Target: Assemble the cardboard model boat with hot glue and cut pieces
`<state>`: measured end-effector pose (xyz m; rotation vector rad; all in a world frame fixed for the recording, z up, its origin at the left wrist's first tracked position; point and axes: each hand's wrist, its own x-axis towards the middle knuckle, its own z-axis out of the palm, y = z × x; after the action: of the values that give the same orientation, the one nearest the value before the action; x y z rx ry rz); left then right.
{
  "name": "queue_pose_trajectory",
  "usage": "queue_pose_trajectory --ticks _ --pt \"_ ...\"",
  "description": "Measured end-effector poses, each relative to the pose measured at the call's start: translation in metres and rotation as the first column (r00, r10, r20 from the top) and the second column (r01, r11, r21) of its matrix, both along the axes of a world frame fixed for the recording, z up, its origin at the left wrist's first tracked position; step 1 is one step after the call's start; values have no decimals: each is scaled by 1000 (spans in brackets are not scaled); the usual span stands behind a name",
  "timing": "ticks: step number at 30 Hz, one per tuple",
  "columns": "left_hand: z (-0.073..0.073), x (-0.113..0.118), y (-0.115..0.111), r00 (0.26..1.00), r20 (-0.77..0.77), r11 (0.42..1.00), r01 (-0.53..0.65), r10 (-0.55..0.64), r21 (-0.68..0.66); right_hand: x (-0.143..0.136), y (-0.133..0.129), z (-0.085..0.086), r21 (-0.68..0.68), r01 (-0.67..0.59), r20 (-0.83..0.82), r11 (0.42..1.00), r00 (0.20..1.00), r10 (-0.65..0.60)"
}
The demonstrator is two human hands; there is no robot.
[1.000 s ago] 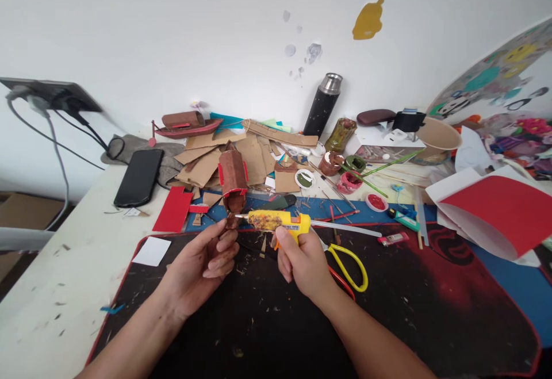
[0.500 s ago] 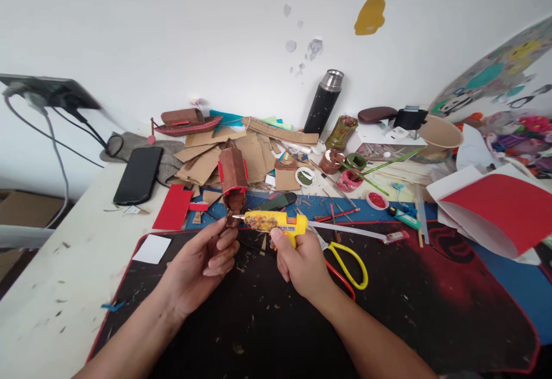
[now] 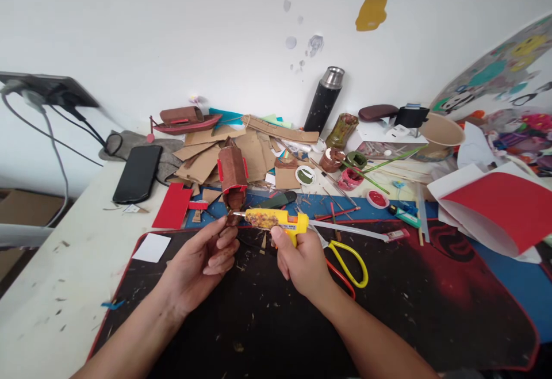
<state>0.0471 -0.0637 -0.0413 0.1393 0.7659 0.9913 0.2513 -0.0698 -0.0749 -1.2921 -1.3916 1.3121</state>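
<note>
My right hand (image 3: 301, 255) is closed around the handle of a yellow glue gun (image 3: 273, 219), its body smeared with brown. A long white glue stick (image 3: 345, 229) sticks out of its back. The nozzle points left, at a small brown piece (image 3: 233, 218) pinched between the thumb and fingers of my left hand (image 3: 207, 261). Whether the tip touches the piece I cannot tell. Just behind stands a brown model boat (image 3: 233, 166) with a rounded roof and red trim; its near end is close to my left fingertips.
Scissors (image 3: 360, 270) with yellow and red handles lie beside my right wrist on the black mat (image 3: 276, 339). Cardboard scraps (image 3: 198, 166), a finished-looking red boat (image 3: 190, 123), paint jars (image 3: 350, 179) and a black flask (image 3: 323, 100) stand behind. A phone (image 3: 138, 175) lies at left.
Hardly anything differs. Both hands hold the same pose with the glue gun and small piece; the view has shifted very slightly.
</note>
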Motion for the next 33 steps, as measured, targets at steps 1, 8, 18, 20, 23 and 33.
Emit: queue_pose_trajectory --ticks 1,8,18,20,23,33 --pt "0 0 0 1000 -1 1000 4 -4 1 0 0 -1 -4 1 -4 1000 1000 -1" --pt "-1 0 1 1000 -8 1000 19 -19 8 0 0 -5 -31 5 -29 1000 1000 -6" --pt "1 1 0 1000 -29 1000 8 -8 -5 -1 0 -5 -29 8 -1 1000 1000 -8" --pt "1 0 0 1000 -28 1000 13 -13 -13 0 0 -5 -29 9 9 1000 1000 -9" --pt "0 0 0 1000 -30 1000 5 -5 -8 0 0 -5 -25 8 20 1000 1000 -7" --pt "0 0 1 999 -42 1000 -6 5 -15 0 0 -2 -41 -10 -40 999 999 8"
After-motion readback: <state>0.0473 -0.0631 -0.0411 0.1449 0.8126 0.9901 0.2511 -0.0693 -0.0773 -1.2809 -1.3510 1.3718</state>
